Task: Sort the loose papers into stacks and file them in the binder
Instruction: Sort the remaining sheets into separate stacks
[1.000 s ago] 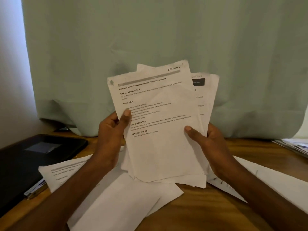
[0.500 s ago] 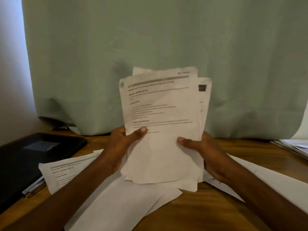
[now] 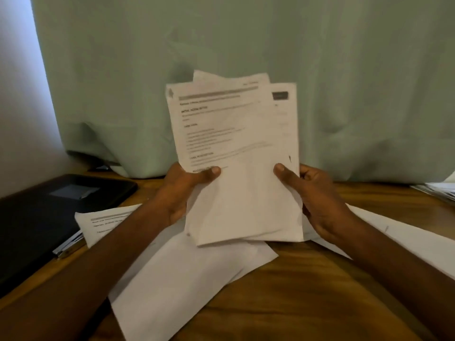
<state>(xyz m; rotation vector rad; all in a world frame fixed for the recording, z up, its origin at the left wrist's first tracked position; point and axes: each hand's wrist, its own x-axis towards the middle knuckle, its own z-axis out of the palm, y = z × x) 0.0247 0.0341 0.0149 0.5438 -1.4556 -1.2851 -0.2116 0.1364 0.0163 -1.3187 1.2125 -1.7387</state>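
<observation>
Green curtain point(image 3: 246, 33) behind wooden table point(image 3: 295, 303)

White papers point(image 3: 236, 193) with grey header bar and black print, pale green curtain point(image 3: 246, 40), black binder point(image 3: 49, 217), brown wood-grain counter point(image 3: 307, 291)

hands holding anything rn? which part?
Both grip one sheaf of printed papers by its lower side edges: left hand left edge, right hand right edge, thumbs in front.

place: home desk | cues: wooden desk point(image 3: 307, 291), green curtain point(image 3: 344, 82), black binder point(image 3: 49, 217), loose papers point(image 3: 177, 279)
</observation>
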